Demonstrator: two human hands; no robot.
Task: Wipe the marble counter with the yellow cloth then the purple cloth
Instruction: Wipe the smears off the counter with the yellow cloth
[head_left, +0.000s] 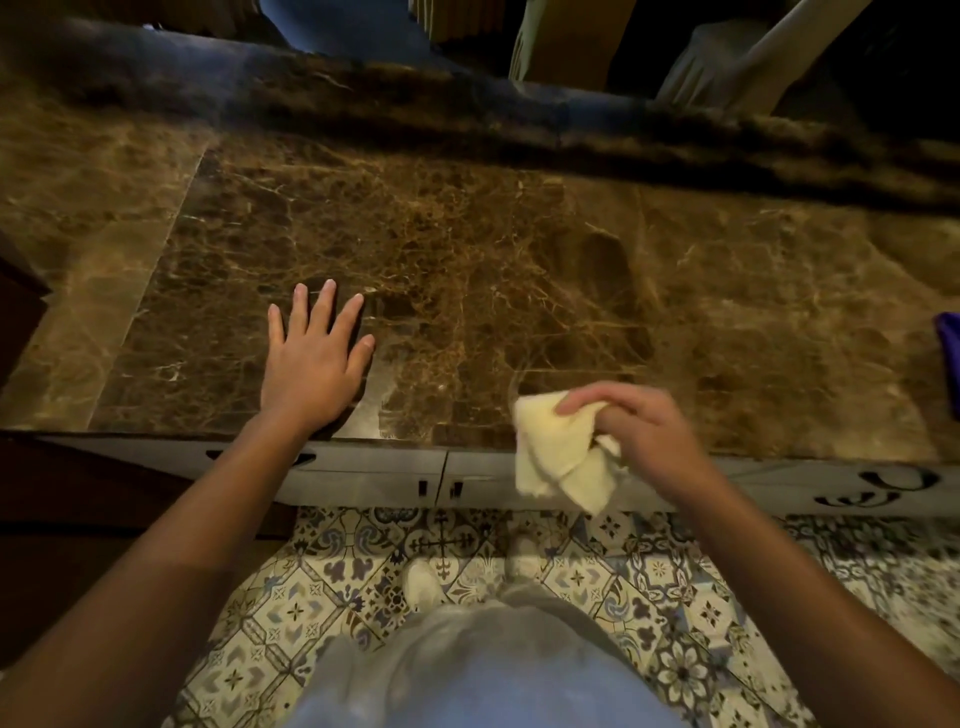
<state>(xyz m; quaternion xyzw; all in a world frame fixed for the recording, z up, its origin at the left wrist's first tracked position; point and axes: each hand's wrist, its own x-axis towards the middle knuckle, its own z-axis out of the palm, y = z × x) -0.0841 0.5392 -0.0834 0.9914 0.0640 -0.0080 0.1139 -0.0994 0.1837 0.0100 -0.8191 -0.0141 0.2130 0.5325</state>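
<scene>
At the near edge of the bench (467, 249), your right hand (639, 431) is pinching the yellow cloth (558, 452), grip closed on a bunched corner. Most of the cloth is hanging off past the edge, over the cabinet front (363, 475), so it's hardly touching marble, if at all. Looks like you're regripping or lifting, not mid-stroke. Your left hand (311, 358) is lying flat on the bench, fingers spread, holding nothing; likely bracing you while you're leaning in. The cloth is looking pale, cream more than yellow, crumpled and folded over itself, soft terry texture, no visible dirt. The purple cloth (949, 358) is sitting at the far right of the bench, mostly cut off by the frame, well apart from both hands. My read: you're in the yellow pass, purple not yet started.
</scene>
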